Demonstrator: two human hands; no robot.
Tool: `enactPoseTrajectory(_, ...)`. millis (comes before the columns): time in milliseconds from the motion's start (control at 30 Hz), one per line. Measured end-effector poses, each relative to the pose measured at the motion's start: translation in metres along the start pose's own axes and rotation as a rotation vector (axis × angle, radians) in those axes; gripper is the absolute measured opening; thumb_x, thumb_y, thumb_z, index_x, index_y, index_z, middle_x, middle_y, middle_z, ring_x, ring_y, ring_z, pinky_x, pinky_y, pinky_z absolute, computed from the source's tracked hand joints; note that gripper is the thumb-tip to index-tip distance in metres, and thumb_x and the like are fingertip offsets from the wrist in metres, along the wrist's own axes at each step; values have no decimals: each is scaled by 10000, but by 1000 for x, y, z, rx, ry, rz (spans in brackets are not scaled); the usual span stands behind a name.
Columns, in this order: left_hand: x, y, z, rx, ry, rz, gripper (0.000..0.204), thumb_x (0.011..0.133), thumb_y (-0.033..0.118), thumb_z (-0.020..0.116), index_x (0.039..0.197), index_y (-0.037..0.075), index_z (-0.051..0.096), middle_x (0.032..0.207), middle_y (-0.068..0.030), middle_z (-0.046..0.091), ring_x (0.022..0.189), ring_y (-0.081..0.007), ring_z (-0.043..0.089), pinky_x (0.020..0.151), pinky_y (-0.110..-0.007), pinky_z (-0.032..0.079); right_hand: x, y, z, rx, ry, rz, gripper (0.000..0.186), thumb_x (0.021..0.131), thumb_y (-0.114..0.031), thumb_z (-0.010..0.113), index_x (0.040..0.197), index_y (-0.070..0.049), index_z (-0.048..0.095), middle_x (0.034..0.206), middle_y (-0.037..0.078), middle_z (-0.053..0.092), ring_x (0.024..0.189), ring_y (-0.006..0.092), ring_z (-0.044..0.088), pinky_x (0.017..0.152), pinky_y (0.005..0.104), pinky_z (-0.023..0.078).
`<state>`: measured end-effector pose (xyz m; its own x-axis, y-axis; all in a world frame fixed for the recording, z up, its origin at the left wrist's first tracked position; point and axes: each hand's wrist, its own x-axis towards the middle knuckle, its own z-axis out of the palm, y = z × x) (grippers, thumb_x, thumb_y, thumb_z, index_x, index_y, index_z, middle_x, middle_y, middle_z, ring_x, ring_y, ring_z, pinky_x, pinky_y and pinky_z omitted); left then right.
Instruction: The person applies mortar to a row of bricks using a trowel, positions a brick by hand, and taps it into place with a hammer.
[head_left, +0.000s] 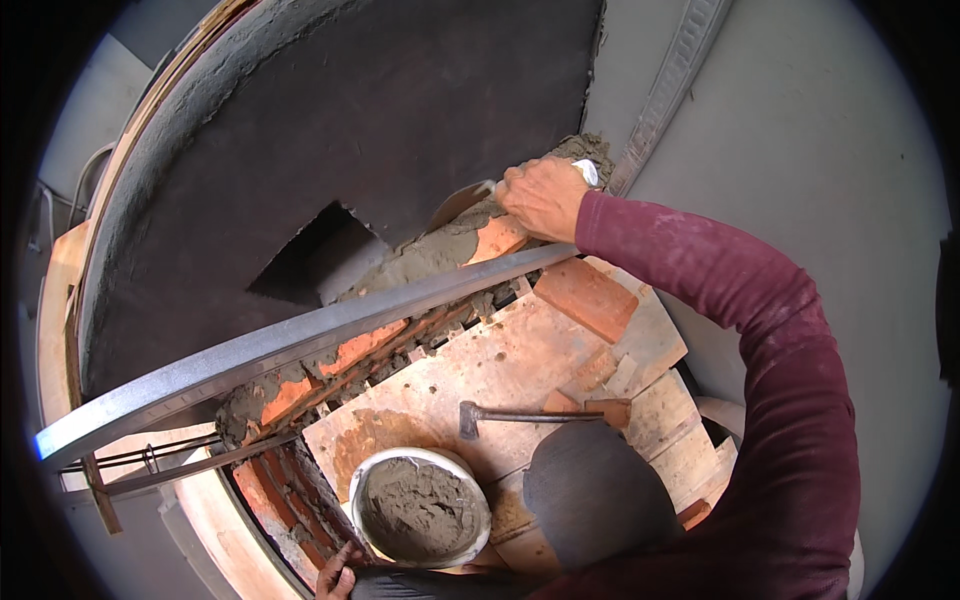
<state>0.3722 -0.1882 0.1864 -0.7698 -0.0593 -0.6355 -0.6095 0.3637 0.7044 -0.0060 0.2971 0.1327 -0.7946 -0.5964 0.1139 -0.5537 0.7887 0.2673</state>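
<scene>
My right hand (pixel 545 198) is closed around a trowel (pixel 462 203), whose blade lies against wet mortar (pixel 430 255) on top of a brick course. The white end of its handle shows beyond my wrist. Just below the hand, a long metal straightedge (pixel 300 335) crosses along the front of the bricks. My left hand (pixel 338 572) is low in the view, beside a white bucket (pixel 420 507) of grey mortar. Its fingers are apart and hold nothing I can see; part of the hand is cut off by the lower edge.
A dark plastered wall (pixel 400 110) with a square opening (pixel 318 255) rises behind the bricks. On wooden boards (pixel 480 360) lie a hammer (pixel 520 414), a loose brick (pixel 587 298) and broken pieces. A metal profile (pixel 670 90) leans at the right. My knee (pixel 600 490) is close to the hammer.
</scene>
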Motion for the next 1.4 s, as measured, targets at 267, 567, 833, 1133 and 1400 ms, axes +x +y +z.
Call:
enactPoseTrajectory(267, -10, -22, -9, -161, -99, 57, 583, 947, 374, 548, 1359, -32, 472, 1285, -139, 573, 1220, -240, 497, 1073, -359, 323, -27, 16, -44, -237, -56, 152, 125, 816, -153, 600, 871, -60, 664, 840, 60, 627, 796, 202, 647, 667, 329, 507)
enactPoseTrajectory(567, -1, -27, -12, -74, -117, 143, 605, 931, 394, 567, 1350, -33, 483, 1266, -148, 576, 1187, -238, 519, 1046, -344, 352, -42, 28, -73, -220, -113, 195, 122, 820, -148, 580, 851, -42, 631, 777, 105, 641, 686, 239, 659, 597, 362, 518)
enactPoseTrajectory(833, 12, -35, -16, 4, -162, 208, 761, 879, 531, 566, 1329, -76, 479, 1197, -186, 584, 1102, -270, 563, 993, -370, 402, -63, 61, -5, -152, -392, 277, 209, 859, -180, 518, 852, -15, 644, 782, 183, 682, 693, 284, 692, 627, 381, 556)
enactPoseTrajectory(1133, -5, -33, -18, -25, -173, 274, 635, 922, 433, 548, 1324, -57, 498, 1289, -180, 557, 1199, -266, 511, 1045, -362, 346, -97, 76, 4, 1361, -520, 1244, 345, 1027, -312, 316, 1017, -2, 467, 702, 55, 496, 466, 146, 511, 397, 316, 477)
enactPoseTrajectory(1400, 1, -33, -15, -37, -168, 289, 614, 917, 429, 562, 1278, -66, 535, 1247, -175, 579, 1160, -269, 528, 1021, -376, 362, -30, 48, 3, 1789, -918, 984, 414, 1030, -352, 255, 924, -35, 500, 650, 6, 500, 459, 73, 469, 378, 230, 447)
